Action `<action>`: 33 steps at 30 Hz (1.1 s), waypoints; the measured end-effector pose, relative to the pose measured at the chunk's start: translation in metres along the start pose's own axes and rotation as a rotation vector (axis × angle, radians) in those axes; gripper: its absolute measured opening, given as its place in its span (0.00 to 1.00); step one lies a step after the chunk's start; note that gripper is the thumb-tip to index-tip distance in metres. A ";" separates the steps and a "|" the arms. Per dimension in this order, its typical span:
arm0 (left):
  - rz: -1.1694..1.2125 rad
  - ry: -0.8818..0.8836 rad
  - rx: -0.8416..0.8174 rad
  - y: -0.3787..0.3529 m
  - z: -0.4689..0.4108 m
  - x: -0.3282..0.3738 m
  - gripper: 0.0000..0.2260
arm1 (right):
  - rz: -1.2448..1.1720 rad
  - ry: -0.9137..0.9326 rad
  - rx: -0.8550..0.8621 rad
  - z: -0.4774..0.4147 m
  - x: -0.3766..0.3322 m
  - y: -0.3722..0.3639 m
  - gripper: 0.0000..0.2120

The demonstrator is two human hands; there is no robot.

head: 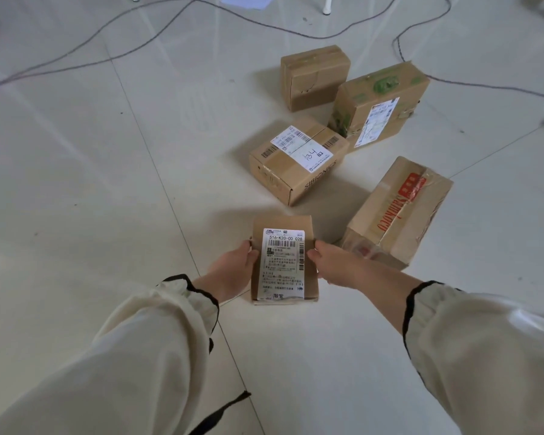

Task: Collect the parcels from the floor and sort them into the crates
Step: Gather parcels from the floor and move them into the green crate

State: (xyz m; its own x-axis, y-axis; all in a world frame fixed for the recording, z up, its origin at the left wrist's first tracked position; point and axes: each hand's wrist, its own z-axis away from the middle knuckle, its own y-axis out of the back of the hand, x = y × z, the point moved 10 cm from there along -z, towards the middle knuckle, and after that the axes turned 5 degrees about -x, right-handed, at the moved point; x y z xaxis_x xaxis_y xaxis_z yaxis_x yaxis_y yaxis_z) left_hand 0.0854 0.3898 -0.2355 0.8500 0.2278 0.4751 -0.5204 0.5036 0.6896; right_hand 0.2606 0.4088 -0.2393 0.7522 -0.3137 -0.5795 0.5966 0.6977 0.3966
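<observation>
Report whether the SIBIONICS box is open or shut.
Shut. The SIBIONICS box has its top flaps closed flat, and a white label is stuck across the seam between them.

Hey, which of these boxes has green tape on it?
The far-right box behind the SIBIONICS box: green tape crosses its top. The others, like the small parcel, show none.
</observation>
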 end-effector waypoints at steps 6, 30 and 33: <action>0.030 -0.013 0.036 -0.009 -0.003 0.005 0.20 | -0.323 -0.099 -0.112 -0.002 0.014 -0.013 0.17; 0.004 -0.528 0.297 0.517 0.327 0.441 0.20 | -0.572 0.236 0.341 0.516 -0.364 0.372 0.18; 0.094 -0.592 0.318 0.594 0.405 0.518 0.18 | -0.568 0.264 0.471 0.634 -0.419 0.427 0.19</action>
State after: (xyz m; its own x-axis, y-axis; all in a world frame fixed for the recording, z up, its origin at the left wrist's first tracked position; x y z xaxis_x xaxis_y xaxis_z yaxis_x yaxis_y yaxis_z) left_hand 0.1839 0.4691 0.6415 0.6589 -0.2816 0.6976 -0.6657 0.2136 0.7150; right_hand 0.3777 0.4292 0.6241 0.2396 -0.3358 -0.9109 0.9704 0.1109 0.2144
